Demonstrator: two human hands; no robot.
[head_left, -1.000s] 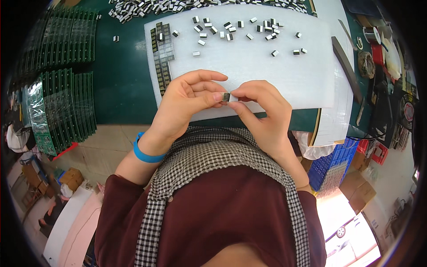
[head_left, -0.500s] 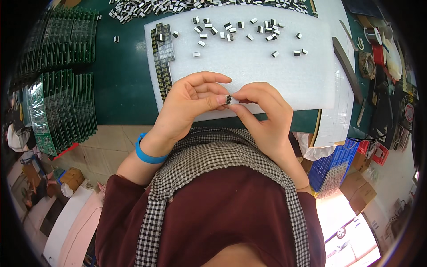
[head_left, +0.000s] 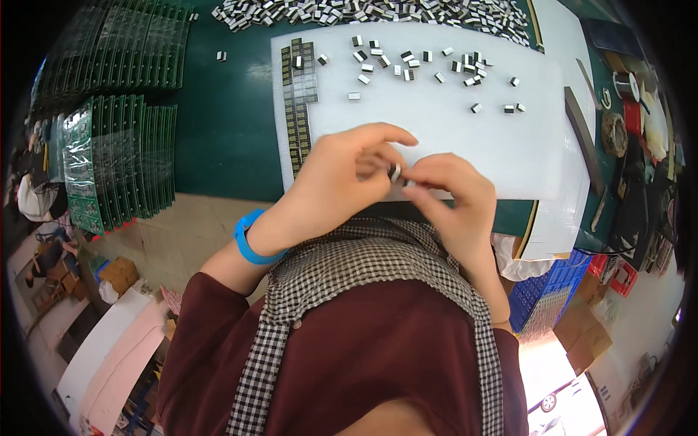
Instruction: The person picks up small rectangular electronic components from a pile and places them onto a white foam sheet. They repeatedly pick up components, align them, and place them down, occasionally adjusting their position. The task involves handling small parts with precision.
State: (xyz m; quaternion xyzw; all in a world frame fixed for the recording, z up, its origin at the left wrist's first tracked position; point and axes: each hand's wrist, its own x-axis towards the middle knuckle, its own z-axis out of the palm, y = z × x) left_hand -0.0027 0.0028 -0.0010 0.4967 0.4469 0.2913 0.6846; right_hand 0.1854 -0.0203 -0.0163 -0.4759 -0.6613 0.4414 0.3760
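Over the front edge of a white foam sheet [head_left: 436,134], my two hands meet at their fingertips. My left hand [head_left: 356,163], with a blue band at its wrist, pinches a small black-and-white block-shaped electronic component [head_left: 395,173], smeared by motion. Close against it, my right hand [head_left: 454,189] has thumb and forefinger drawn together; a small pale bit shows at their tips, too blurred to name. Similar components [head_left: 354,96] lie scattered on the foam beyond my hands. Along its left side run dark strips [head_left: 297,138] with rows of yellowish figures, one component resting on them.
A large heap of the same components [head_left: 378,13] spreads along the far side of the green table [head_left: 225,131]. Stacked green circuit boards [head_left: 120,163] stand at the left. A dark bar [head_left: 584,138] lies to the right, near a tape roll [head_left: 614,134] and blue crates [head_left: 542,291].
The view has shifted, so the scene sits further right and lower. The component has turned between my fingertips and is now blurred; both hands stay close together.
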